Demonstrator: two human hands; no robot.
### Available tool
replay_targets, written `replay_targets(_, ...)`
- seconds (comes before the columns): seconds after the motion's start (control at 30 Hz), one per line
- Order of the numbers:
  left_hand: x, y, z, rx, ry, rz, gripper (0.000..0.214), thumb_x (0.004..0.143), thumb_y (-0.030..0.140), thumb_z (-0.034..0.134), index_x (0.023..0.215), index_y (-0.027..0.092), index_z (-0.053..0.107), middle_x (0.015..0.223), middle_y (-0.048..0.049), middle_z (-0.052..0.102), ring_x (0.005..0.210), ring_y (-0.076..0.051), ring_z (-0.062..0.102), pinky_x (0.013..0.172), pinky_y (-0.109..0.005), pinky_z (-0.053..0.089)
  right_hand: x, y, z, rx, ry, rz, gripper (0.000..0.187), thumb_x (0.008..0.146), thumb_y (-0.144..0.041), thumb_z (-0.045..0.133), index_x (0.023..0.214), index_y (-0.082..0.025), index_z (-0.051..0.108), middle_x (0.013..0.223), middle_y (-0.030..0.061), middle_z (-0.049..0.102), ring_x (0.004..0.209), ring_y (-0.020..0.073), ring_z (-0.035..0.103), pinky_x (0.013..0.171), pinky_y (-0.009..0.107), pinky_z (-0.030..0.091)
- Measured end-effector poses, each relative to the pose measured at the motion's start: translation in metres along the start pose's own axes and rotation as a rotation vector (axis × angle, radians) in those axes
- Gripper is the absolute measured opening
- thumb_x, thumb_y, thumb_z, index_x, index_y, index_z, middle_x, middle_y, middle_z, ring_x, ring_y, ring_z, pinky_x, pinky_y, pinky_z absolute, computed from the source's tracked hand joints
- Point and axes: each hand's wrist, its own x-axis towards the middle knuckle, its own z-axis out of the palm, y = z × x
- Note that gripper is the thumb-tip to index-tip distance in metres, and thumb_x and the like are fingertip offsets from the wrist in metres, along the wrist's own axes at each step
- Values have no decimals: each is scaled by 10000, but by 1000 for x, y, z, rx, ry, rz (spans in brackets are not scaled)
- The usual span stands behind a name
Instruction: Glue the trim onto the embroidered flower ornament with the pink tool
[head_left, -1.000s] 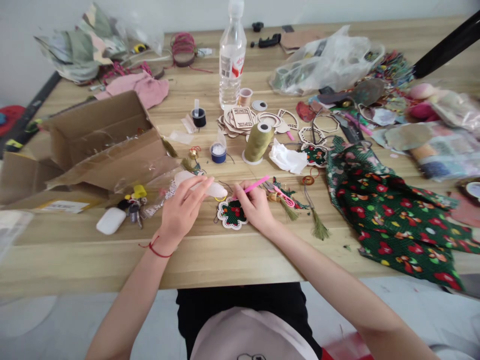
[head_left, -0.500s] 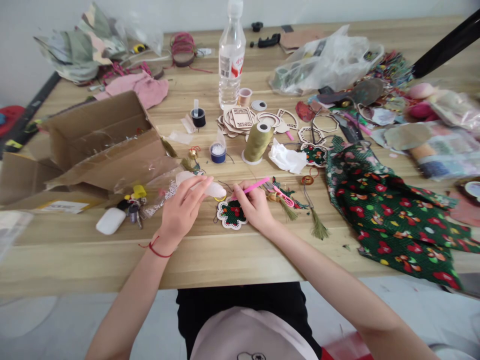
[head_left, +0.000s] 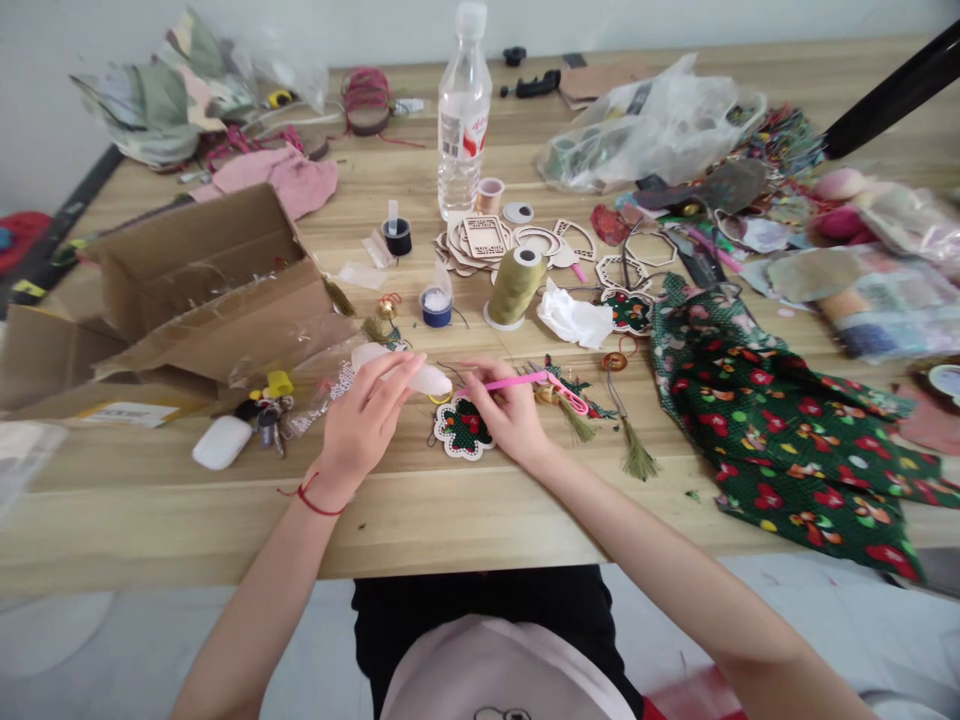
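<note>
My left hand (head_left: 365,425) holds a soft translucent white squeeze bottle (head_left: 401,371) on its side, with a red string around the wrist. My right hand (head_left: 508,410) pinches a thin pink stick (head_left: 510,381) that lies nearly level above the table. Just below and between my hands lies a round ornament of green floral fabric with a white lace edge (head_left: 463,427). Small pink-handled scissors (head_left: 568,394) lie just right of the stick's far end. A similar round ornament (head_left: 628,311) lies farther ahead.
An open cardboard box (head_left: 202,290) stands left of my hands, with keys and a white pouch (head_left: 222,442) near it. Ahead are a water bottle (head_left: 463,110), an olive thread spool (head_left: 514,286) and wooden cutouts (head_left: 484,238). Green floral cloth (head_left: 780,430) lies right.
The pink stick has swung from slanting up and to the right to nearly level, with my right hand turning slightly. My left hand and the squeeze bottle have barely moved.
</note>
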Motion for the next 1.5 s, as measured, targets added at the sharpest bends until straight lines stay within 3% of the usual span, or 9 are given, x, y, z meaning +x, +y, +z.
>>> replay_targets(0.17,-1,0,0,-7,-6,-5,359,963,186,539,1316,253,550,1153,-68,692,1042,-186,684,807,-274,583,0,-2,0,2,-4,51,280,948,-387,521,752,-207,609,644,-1,621,577,139,567,565,257,442)
replay_targets(0.47,-1,0,0,-19,-10,0,397,957,174,544,1344,259,523,1160,-70,686,1053,-184,679,842,-280,582,-1,0,0,7,-17,66,321,958,-433,510,757,-203,608,614,-11,602,548,135,556,547,252,432)
replay_targets(0.73,-3,-1,0,-221,-17,-127,445,967,139,509,1386,284,476,1240,-71,629,1147,-189,632,880,-303,589,-1,1,0,16,-9,53,289,966,-371,505,750,-200,591,637,-11,587,573,131,554,575,249,423)
replay_targets(1.07,-2,-1,1,-116,-8,-45,439,968,174,518,1394,270,469,1209,-65,663,1108,-165,654,875,-252,583,2,1,0,-46,6,63,342,973,-367,453,670,-211,491,611,-20,524,564,128,496,576,257,377)
replay_targets(1.5,-1,-1,0,-95,-6,-35,414,969,179,522,1373,261,484,1194,-67,668,1100,-170,657,860,-264,590,2,2,0,-67,-11,70,333,966,-375,477,687,-206,541,620,-4,571,577,144,527,585,263,396)
